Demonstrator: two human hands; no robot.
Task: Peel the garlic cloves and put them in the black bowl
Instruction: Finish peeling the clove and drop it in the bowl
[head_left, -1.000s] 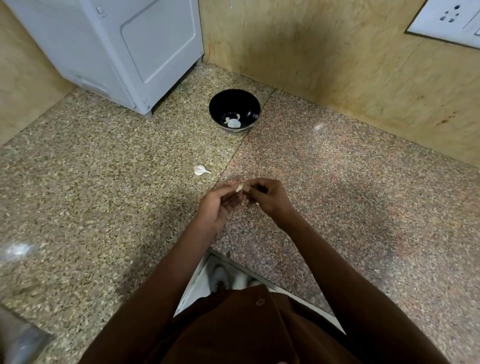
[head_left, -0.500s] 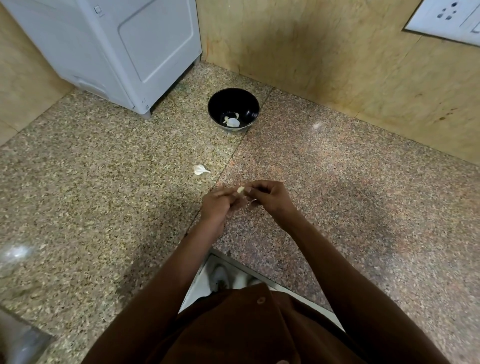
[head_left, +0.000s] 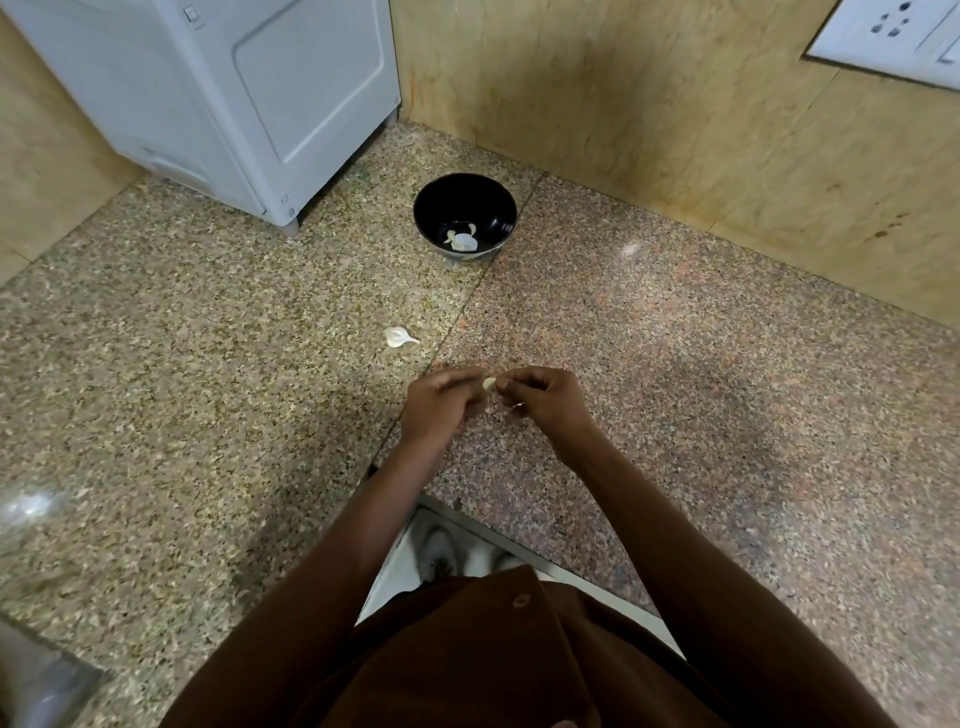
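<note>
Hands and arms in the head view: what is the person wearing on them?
Both forearms are bare, with no sleeves showing as far as the frame's lower edge. The left hand has no glove or ring visible. The right hand shows a small glint by its fingers, perhaps a ring; too small to tell. A brown buttoned garment covers the torso.

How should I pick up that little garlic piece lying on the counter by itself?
Pinch the loose garlic clove across its fat rounded body, coming straight down from above. It lies flat on the countertop with its thin tail pointing right, which is probably too slim to hold well.
</note>
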